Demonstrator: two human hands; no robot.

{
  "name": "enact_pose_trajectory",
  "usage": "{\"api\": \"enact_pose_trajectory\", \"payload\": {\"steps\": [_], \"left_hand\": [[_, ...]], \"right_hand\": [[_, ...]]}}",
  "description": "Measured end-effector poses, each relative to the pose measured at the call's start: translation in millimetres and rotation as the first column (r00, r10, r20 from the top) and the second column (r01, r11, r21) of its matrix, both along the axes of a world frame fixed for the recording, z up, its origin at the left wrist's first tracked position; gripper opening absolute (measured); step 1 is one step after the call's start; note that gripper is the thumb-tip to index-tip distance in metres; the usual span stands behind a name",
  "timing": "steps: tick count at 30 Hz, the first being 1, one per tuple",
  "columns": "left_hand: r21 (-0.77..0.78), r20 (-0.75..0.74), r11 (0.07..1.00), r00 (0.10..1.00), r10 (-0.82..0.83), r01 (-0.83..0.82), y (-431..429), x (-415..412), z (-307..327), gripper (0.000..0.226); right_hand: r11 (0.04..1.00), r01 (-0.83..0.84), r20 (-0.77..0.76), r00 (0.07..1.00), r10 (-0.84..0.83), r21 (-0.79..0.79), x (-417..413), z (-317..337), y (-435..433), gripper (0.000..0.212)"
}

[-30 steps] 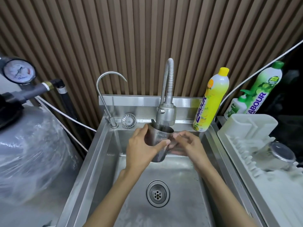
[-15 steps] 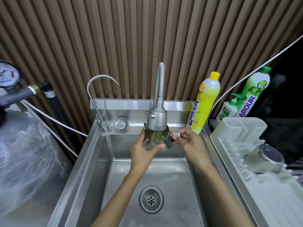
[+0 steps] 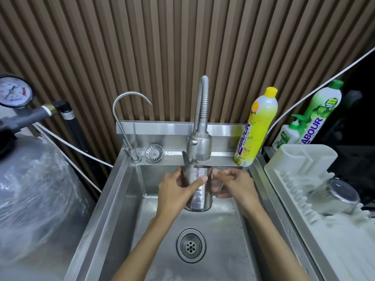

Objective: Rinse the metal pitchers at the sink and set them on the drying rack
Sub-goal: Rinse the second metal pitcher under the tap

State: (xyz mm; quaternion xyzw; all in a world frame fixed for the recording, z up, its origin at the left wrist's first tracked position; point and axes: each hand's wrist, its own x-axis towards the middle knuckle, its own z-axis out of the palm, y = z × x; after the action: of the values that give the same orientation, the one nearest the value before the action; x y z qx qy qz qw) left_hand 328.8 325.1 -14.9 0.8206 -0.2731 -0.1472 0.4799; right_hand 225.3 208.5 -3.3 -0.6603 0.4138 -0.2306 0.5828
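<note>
A metal pitcher (image 3: 199, 191) stands upright in the air over the steel sink (image 3: 121, 189), right under the flexible faucet head (image 3: 199, 147), from which a thin stream runs into it. My left hand (image 3: 175, 191) grips the pitcher's body, thumb across its front. My right hand (image 3: 236, 184) holds the pitcher's handle on its right side. A second metal pitcher (image 3: 334, 196) lies upside down on the white drying rack (image 3: 300, 159) at the right.
A thin curved tap (image 3: 125, 122) and a round strainer (image 3: 153, 153) sit at the sink's back left. Yellow (image 3: 257, 126) and green (image 3: 318, 114) dish soap bottles stand at the back right. A plastic-wrapped tank (image 3: 34, 189) with a pressure gauge (image 3: 13, 92) fills the left. The drain (image 3: 190, 244) lies below.
The pitcher has come down a little from right against the faucet head, so its body now shows below the spout. Both hands keep their hold.
</note>
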Motion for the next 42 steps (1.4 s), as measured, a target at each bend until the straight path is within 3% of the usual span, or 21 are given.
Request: {"api": "enact_pose_trajectory", "payload": {"steps": [4,7,9,13,16,20,23,27,30,32,34,37,40,42], "left_hand": [[-0.142,-0.351,0.982,0.921,-0.171,0.128,-5,2,-11,0.036],[-0.264,-0.417,0.953,0.874,-0.249,0.145,-13,6,-18,0.032],[-0.374,-0.412,0.924,0.878,-0.242,0.08,-17,3,-16,0.047],[-0.49,-0.263,0.871,0.957,-0.124,-0.022,-20,2,-6,0.074],[-0.425,0.002,0.904,0.999,-0.049,0.045,-11,5,7,0.079],[-0.25,0.198,0.967,0.98,0.008,0.043,1,5,20,0.084],[-0.114,0.246,0.993,0.967,0.059,-0.031,2,3,20,0.082],[0.036,0.118,0.999,0.993,-0.009,0.005,1,-1,12,0.052],[-0.024,-0.131,0.995,0.987,-0.096,0.094,0,-2,4,0.039],[-0.124,-0.297,0.979,0.935,-0.193,0.163,-3,-1,-4,0.044],[-0.201,-0.367,0.962,0.897,-0.248,0.184,-8,-1,-10,0.04],[-0.377,-0.391,0.919,0.88,-0.27,0.114,-16,-5,-9,0.043],[-0.518,-0.343,0.855,0.916,-0.208,0.0,-21,-2,-3,0.069],[-0.526,-0.183,0.85,0.973,-0.138,0.022,-18,5,3,0.081]], "right_hand": [[0.892,-0.057,-0.229,0.972,-0.053,-0.448,-7,25,-1,0.026],[0.804,-0.118,-0.264,0.963,-0.05,-0.583,-8,34,5,0.018],[0.844,-0.105,-0.161,0.987,0.023,-0.525,-7,31,3,0.02],[0.979,-0.136,0.152,0.975,0.159,-0.154,-2,14,-5,0.018],[0.978,-0.199,0.277,0.944,0.177,0.054,4,0,-6,0.014],[0.937,-0.235,0.39,0.913,0.122,0.257,8,-11,2,0.011],[0.96,-0.178,0.281,0.953,0.113,0.216,5,-12,7,0.011],[0.995,-0.095,0.049,0.994,0.094,0.035,-6,3,1,0.02],[0.975,-0.087,-0.125,0.99,0.062,-0.205,-13,23,-6,0.026],[0.909,-0.139,-0.244,0.969,0.043,-0.393,-15,34,-5,0.025],[0.814,-0.192,-0.337,0.942,-0.005,-0.548,-17,43,1,0.02],[0.817,-0.151,-0.208,0.977,0.04,-0.556,-16,45,4,0.01],[0.949,-0.13,0.046,0.988,0.149,-0.286,-10,35,-2,0.019],[0.983,-0.167,0.19,0.966,0.178,-0.072,-6,25,-5,0.019]]}}
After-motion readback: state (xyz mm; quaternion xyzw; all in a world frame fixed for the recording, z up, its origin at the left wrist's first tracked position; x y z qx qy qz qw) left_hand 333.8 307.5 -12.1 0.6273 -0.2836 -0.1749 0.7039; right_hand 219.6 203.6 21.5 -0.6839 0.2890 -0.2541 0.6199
